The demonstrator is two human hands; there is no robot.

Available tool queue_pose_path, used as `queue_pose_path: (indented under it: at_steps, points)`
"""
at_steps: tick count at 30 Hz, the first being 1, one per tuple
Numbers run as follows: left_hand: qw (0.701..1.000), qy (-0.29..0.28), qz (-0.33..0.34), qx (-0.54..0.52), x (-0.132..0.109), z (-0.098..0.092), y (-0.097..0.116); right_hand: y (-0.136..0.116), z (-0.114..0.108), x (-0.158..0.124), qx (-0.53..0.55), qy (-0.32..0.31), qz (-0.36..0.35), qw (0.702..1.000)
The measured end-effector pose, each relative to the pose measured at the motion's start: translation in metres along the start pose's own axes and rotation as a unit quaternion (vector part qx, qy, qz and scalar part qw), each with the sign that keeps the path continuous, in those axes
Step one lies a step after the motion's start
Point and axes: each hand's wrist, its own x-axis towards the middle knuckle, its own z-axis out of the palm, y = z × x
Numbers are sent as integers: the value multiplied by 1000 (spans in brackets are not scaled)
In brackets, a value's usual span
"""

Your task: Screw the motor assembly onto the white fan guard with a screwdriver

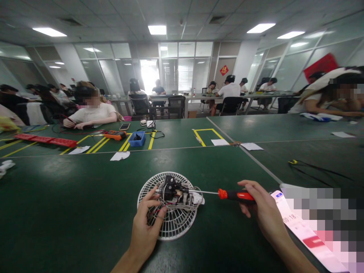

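A white round fan grille [170,223] lies flat on the green table, with a black motor block [173,191] and loose wires on top of it. My left hand [146,225] rests on the grille, its fingers curled against the motor and wires. In my right hand [258,206] is a screwdriver with a red and black handle [234,195]; the fingers are wrapped round the handle. Its thin metal shaft runs left, level with the table, and its tip reaches the motor block.
A phone with a lit screen [301,227] lies by my right wrist. Farther back on the table are a blue tray [137,139], an orange meter [115,135], red strips [45,140], paper slips and yellow tape lines. People sit at tables left, right and behind.
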Motion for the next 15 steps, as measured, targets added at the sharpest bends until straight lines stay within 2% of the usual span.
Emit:
queue_pose_path:
  at_steps: [9,15]
  points:
    - [1000,3,-3,-11,1,1,-1,-7,8,-2,114,25,29,993]
    - [1000,2,9,-11,2,0,-2,-8,3,-4,152,-21,25,988]
